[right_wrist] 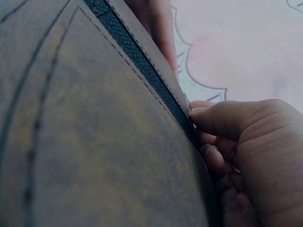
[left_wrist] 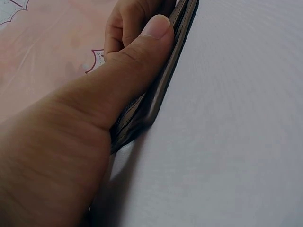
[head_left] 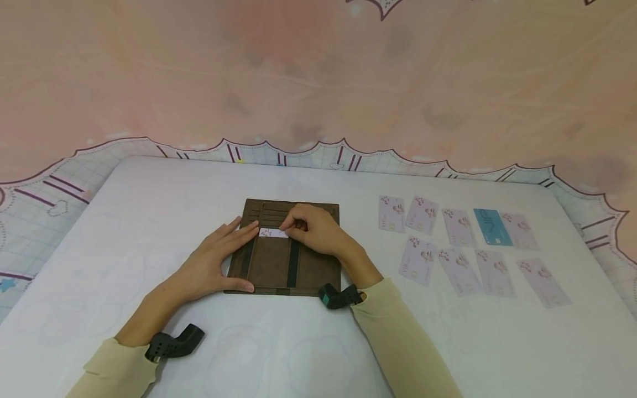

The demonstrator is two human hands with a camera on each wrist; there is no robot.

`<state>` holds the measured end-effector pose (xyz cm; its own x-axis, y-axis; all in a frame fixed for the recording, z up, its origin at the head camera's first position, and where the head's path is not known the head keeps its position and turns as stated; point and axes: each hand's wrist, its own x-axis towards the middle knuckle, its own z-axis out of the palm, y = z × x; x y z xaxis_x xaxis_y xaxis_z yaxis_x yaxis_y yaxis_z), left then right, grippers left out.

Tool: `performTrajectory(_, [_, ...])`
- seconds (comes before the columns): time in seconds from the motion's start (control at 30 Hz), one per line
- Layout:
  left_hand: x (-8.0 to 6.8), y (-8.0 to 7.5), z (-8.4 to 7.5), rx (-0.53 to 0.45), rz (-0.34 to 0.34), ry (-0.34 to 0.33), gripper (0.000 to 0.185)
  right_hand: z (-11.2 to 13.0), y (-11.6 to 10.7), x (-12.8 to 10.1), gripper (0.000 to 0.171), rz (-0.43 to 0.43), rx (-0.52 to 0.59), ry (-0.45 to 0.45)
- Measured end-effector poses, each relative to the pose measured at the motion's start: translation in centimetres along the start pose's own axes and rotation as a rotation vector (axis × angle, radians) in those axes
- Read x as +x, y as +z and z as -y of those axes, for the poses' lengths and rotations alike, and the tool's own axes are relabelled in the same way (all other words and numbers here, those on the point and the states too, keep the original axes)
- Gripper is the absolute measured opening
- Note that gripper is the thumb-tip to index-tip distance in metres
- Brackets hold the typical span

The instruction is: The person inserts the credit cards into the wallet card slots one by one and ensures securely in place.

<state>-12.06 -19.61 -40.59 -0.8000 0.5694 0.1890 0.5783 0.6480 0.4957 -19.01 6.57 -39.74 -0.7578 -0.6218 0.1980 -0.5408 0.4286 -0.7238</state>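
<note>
The right hand [head_left: 313,228] pinches a card [head_left: 272,233] at a pocket [head_left: 269,262] of the wallet [head_left: 313,271], unfolded on the worktop [head_left: 169,193]; the left hand [head_left: 214,260], fingers spread, rests on its left side. Seemingly mid-insertion, the card likely needs an even push.

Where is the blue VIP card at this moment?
In the head view, the blue VIP card lies on the right side of the white table, in the far row, between two pale cards.

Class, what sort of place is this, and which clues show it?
Probably a makeshift indoor recording setup: a white tabletop, a creased, printed backdrop behind it, and black wrist cameras.
</note>
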Motion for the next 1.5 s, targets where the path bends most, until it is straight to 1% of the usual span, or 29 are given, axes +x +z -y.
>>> performTrajectory(0.43, [0.02,-0.01,0.00,-0.001,0.003,-0.001,0.102,-0.15,-0.10,0.02,0.007,0.011,-0.050,-0.064])
performTrajectory(0.73, [0.03,0.02,0.08,0.001,0.003,-0.001,0.103,-0.26,-0.14,0.06,0.008,0.016,-0.040,-0.094])
performTrajectory(1.5, [-0.02,-0.07,-0.06,-0.011,0.011,-0.005,0.101,-0.34,-0.03,0.03,0.012,0.024,-0.016,-0.098])
